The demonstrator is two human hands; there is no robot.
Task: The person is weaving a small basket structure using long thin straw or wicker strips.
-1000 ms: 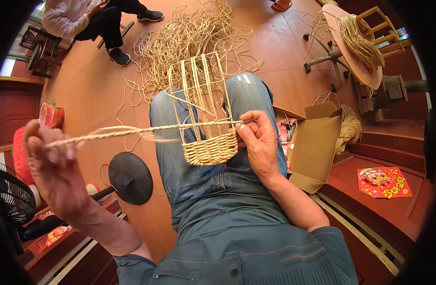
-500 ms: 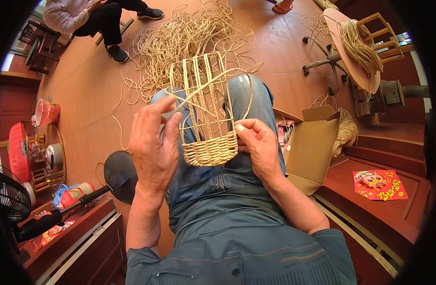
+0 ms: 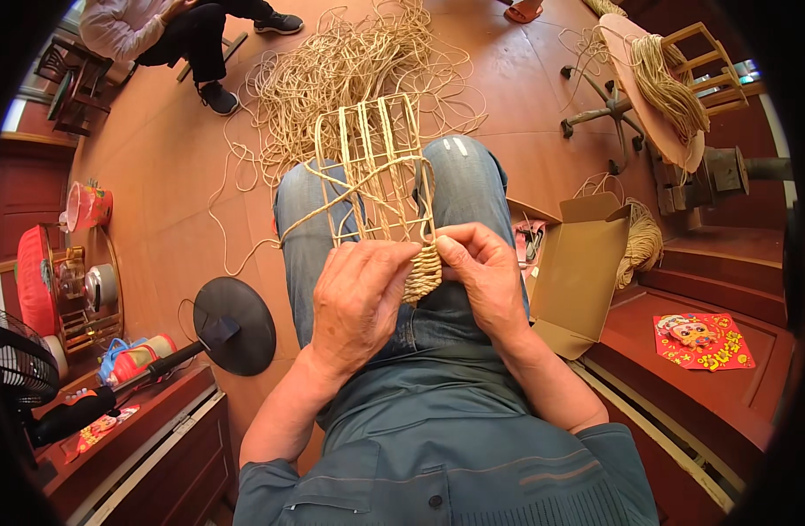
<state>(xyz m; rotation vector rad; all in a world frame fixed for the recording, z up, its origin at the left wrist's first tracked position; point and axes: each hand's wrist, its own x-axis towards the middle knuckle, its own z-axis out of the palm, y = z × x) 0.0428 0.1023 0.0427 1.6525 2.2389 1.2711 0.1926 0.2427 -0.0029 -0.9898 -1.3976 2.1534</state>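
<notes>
A half-woven basket (image 3: pixel 424 273) of pale twisted cord, with a tall open frame (image 3: pixel 376 167), rests between my jeans-covered knees. My left hand (image 3: pixel 354 302) is closed over the left and middle of the woven band, hiding much of it, its fingertips pinched at the band's upper edge. At the band's right side, my right hand (image 3: pixel 480 280) pinches the basket between thumb and fingers. A loose cord (image 3: pixel 310 217) runs diagonally across the frame and hangs out to the left.
Tangled cord (image 3: pixel 341 61) covers the floor ahead. A seated person (image 3: pixel 201 35) is upper left, a sandalled foot (image 3: pixel 521 13) at top. Right: chair with cord coils (image 3: pixel 661 79), open cardboard box (image 3: pixel 569 280), red paper decoration (image 3: pixel 702 342). Left: standing fan (image 3: pixel 17 359) and round black base (image 3: pixel 233 326).
My left hand came in from the far left, where it held the cord stretched out, down onto the woven band. The cord now lies slack across the frame. My right hand stayed at the edge.
</notes>
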